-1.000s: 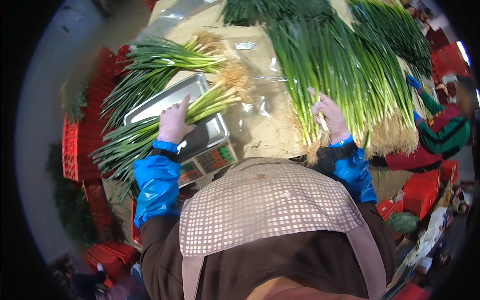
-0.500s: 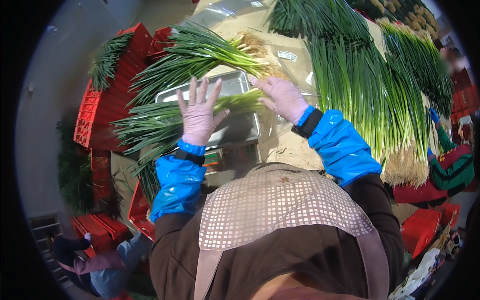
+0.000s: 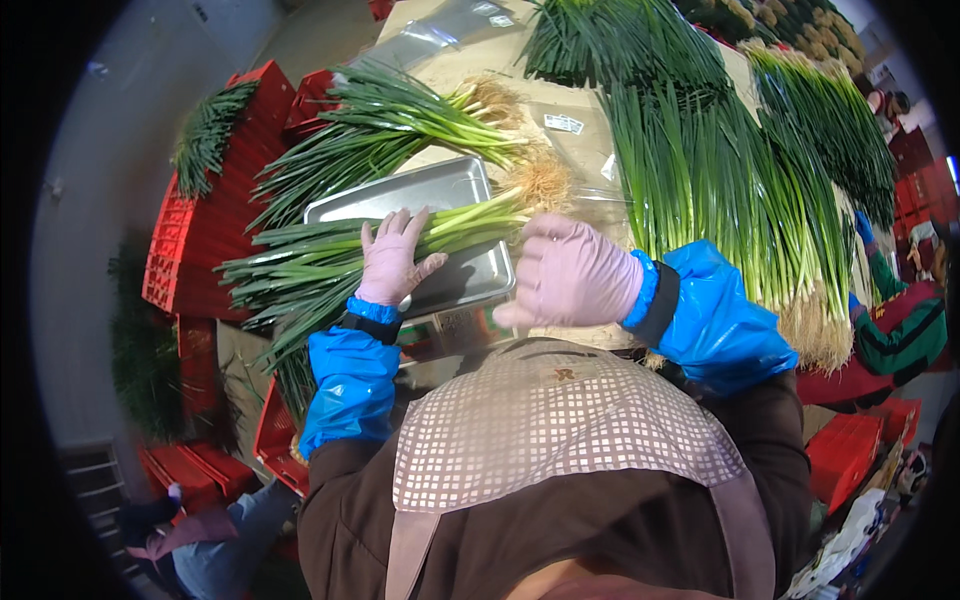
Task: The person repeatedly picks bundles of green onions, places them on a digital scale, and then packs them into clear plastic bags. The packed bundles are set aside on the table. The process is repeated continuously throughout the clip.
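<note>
A bunch of green onions (image 3: pixel 468 226) lies across a metal tray (image 3: pixel 430 185), its green leaves to the left and its roots to the right. The tray rests on a weighing scale (image 3: pixel 460 328), partly covered by my apron. Over the green part of the bunch is my left hand (image 3: pixel 391 262), in a pink glove, fingers spread and lying on the leaves. My right hand (image 3: pixel 582 274), gloved too, is just right of the tray below the roots, fingers curled and thumb out; its palm is hidden. Another bunch of green onions (image 3: pixel 410 122) lies behind the tray.
Large rows of green onions (image 3: pixel 700 170) cover the table's right side. Clear plastic bags (image 3: pixel 440 35) lie at the back. Red crates (image 3: pixel 225 200) stand at the left, one topped with greens. Co-workers are at the far right (image 3: pixel 905 335) and lower left (image 3: pixel 200 545).
My right hand has left the root end of the bunch, moved toward me and curled its fingers. The left hand has lowered slightly onto the leaves. The roots now show.
</note>
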A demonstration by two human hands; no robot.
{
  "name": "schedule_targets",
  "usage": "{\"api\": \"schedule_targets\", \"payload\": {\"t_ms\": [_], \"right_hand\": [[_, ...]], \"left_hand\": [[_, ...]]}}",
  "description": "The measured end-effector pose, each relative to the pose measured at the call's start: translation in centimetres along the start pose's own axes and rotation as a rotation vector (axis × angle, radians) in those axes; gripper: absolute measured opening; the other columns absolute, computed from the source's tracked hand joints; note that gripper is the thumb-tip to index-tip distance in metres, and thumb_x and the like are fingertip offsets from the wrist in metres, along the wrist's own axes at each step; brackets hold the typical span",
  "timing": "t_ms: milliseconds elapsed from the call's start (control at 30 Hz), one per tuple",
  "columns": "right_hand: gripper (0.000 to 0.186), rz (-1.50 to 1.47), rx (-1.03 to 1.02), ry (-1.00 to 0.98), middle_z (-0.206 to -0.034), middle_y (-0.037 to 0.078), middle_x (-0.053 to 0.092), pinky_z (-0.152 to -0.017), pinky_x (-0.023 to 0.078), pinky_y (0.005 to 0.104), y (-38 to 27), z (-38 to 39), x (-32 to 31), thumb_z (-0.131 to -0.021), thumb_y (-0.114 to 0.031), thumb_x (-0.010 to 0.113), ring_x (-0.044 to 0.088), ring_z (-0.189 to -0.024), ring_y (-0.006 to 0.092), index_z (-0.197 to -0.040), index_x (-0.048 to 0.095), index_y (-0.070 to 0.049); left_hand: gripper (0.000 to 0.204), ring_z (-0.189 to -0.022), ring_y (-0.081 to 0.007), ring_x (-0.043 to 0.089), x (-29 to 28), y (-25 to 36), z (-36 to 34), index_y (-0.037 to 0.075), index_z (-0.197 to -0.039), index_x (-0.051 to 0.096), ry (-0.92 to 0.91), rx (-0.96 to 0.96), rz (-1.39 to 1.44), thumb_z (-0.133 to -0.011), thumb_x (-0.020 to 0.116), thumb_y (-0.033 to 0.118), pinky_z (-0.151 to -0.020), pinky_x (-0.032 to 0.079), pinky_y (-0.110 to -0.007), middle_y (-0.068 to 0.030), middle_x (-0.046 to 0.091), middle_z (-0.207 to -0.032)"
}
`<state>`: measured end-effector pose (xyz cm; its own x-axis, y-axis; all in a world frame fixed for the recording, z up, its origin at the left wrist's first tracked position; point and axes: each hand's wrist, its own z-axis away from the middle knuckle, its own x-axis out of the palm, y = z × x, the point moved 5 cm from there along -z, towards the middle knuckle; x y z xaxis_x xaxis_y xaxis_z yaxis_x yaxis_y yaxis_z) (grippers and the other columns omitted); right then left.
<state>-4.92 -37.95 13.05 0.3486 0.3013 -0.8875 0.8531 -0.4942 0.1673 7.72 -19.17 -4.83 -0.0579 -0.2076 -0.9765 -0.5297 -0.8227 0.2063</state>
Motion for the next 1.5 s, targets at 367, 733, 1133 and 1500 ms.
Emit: {"api": "schedule_targets", "payload": {"t_ms": [367,733,1133,1500], "right_hand": [[0.038,-0.427,0.201,0.166,-0.057,0.002,0.046,-0.062,0.038,0.0358,1.7,-0.5,-5.3,-0.073,-0.032,0.078,0.050,-0.059,0.0225,-0.054,0.052,-0.012],[0.030,-0.612,0.378,0.186,-0.055,0.001,0.052,-0.062,0.038,0.0346,0.7,2.5,-0.9,-0.072,-0.026,0.081,0.051,-0.057,0.0211,-0.056,0.059,-0.012],[0.029,-0.692,0.481,0.223,-0.056,0.002,0.050,-0.061,0.038,0.0353,-0.2,4.2,0.4,-0.070,-0.024,0.082,0.050,-0.057,0.0229,-0.057,0.059,-0.013],[0.028,-0.699,0.495,0.214,-0.056,0.000,0.051,-0.061,0.038,0.0344,-0.6,4.6,0.8,-0.070,-0.025,0.081,0.050,-0.057,0.0224,-0.057,0.059,-0.013]], "left_hand": [[0.073,-0.046,-0.0208,0.040,-10.2,3.2,1.8,0.009,-0.047,0.042,0.334,0.229,1.841,-0.105,0.018,0.045,-0.112,0.030,-0.049,-0.0044,0.042,-0.048],[0.060,-0.047,-0.0169,0.046,-19.5,10.1,4.8,0.013,-0.050,0.043,0.225,0.785,2.084,-0.105,0.030,0.033,-0.091,0.045,-0.039,-0.0029,0.048,-0.050],[0.050,-0.048,-0.0180,0.047,-28.5,16.6,10.2,0.012,-0.051,0.043,-0.086,1.473,2.188,-0.097,0.053,0.032,-0.080,0.054,-0.046,-0.0010,0.041,-0.055],[0.047,-0.049,-0.0194,0.046,-27.8,17.9,9.1,0.011,-0.057,0.046,-0.170,1.635,2.138,-0.099,0.049,0.032,-0.074,0.050,-0.044,-0.0039,0.043,-0.056]]}}
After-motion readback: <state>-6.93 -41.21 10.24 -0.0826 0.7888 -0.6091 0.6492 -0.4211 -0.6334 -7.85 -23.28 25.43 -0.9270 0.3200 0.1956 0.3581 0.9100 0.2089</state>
